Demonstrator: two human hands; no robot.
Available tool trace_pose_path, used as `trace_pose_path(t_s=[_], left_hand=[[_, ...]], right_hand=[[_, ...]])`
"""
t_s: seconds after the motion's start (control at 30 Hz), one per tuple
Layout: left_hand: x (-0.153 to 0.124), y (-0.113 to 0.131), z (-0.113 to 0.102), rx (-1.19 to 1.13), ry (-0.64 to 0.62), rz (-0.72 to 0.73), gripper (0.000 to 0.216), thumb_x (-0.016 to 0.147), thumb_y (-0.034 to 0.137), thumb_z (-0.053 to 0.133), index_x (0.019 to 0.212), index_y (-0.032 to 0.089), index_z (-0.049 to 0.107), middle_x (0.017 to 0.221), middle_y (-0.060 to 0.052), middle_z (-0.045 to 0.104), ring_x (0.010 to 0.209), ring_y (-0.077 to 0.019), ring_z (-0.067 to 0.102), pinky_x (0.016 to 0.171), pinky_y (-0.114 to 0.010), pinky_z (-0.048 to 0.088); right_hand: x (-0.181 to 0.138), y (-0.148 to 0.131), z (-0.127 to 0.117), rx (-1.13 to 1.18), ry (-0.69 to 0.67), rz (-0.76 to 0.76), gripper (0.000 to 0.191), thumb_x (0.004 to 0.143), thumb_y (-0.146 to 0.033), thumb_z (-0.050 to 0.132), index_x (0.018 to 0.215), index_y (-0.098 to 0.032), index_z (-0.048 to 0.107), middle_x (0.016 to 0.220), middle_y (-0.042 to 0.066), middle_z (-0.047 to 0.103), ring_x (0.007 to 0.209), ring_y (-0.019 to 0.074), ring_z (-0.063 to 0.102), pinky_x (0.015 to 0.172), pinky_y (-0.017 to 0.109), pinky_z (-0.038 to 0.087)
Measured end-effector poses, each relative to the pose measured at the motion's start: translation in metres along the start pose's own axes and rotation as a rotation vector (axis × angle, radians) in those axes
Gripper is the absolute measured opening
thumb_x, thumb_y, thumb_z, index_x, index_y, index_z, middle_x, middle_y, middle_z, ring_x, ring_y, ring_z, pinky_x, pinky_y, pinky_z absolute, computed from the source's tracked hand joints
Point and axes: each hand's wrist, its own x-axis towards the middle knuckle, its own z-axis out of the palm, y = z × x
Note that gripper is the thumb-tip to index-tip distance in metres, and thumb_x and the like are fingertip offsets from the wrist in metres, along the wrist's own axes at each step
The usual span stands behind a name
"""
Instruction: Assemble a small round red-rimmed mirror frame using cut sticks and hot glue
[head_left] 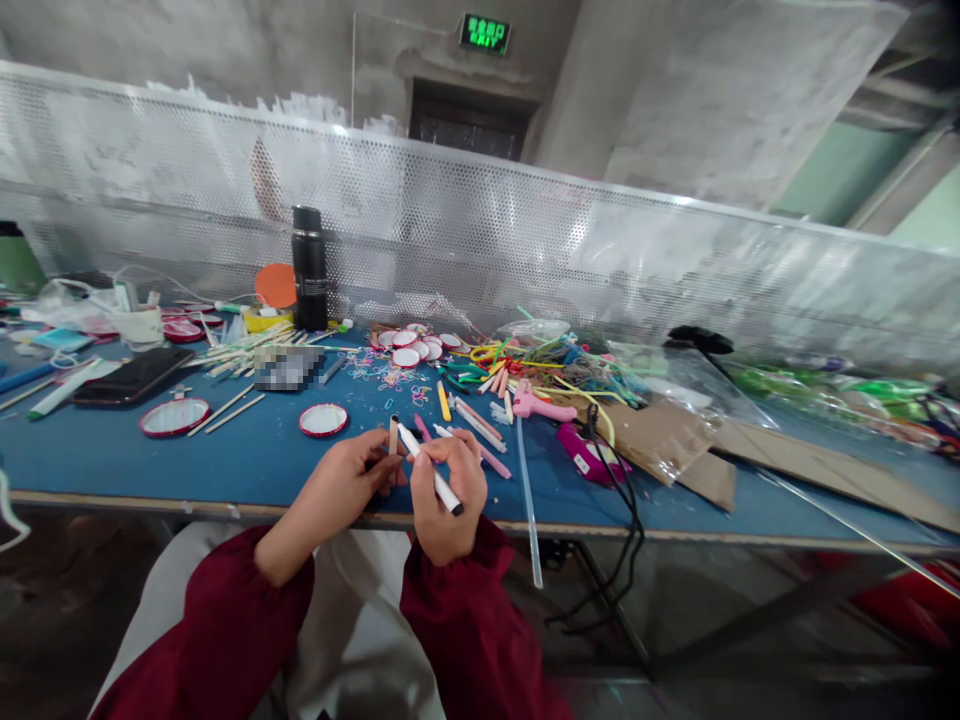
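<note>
My right hand (444, 500) is closed around a white marker pen (429, 467) with a black end, held slanted near the table's front edge. My left hand (346, 483) pinches a short wooden stick (393, 435) upright, right beside the pen's tip. Both hands hover over the blue tabletop (247, 455), close together. Dark red sleeves cover both forearms. Just beyond the hands lie several pink, yellow and white sticks (469, 420).
Round red-rimmed discs (323, 420) lie left and behind. A black bottle (309, 268), phone (133, 376), wooden sticks (232, 405), a pink glue gun (540, 405) with black cable, a clear glue rod (527, 495) overhanging the edge, tangled coloured cords, cardboard (750, 450) and a perforated metal screen behind.
</note>
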Motion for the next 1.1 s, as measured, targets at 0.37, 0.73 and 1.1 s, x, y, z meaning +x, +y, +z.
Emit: trace_pose_path(t_s=[0.37,0.73,1.1], left_hand=[[-0.0013,0.0013,-0.0006,0.027,-0.007,-0.002,0.010,0.092,0.027,0.052,0.090,0.019,0.057,0.068,0.002,0.063,0.060,-0.0129,0.057,0.057,-0.022,0.040],[-0.0001,-0.0006,-0.0005,0.005,-0.010,0.009,0.009,0.092,0.026,0.052,0.088,0.019,0.057,0.069,0.002,0.063,0.060,-0.0129,0.057,0.058,-0.022,0.040],[-0.0001,-0.0016,-0.0003,0.008,0.000,-0.002,0.009,0.091,0.027,0.052,0.089,0.019,0.057,0.068,0.002,0.062,0.060,-0.0130,0.057,0.057,-0.023,0.041]], right_hand=[[0.0013,-0.0015,-0.0003,0.006,-0.018,-0.006,0.010,0.087,-0.016,0.054,0.080,-0.022,0.055,0.073,-0.002,0.067,0.071,0.0165,0.063,0.098,0.045,0.042],[0.0009,-0.0006,-0.0006,0.006,-0.034,-0.003,0.010,0.087,-0.015,0.055,0.080,-0.022,0.056,0.074,-0.002,0.067,0.072,0.0164,0.063,0.099,0.045,0.041],[0.0014,-0.0004,-0.0007,0.010,-0.040,-0.004,0.010,0.087,-0.015,0.055,0.079,-0.023,0.056,0.072,-0.002,0.067,0.071,0.0162,0.062,0.098,0.045,0.041]])
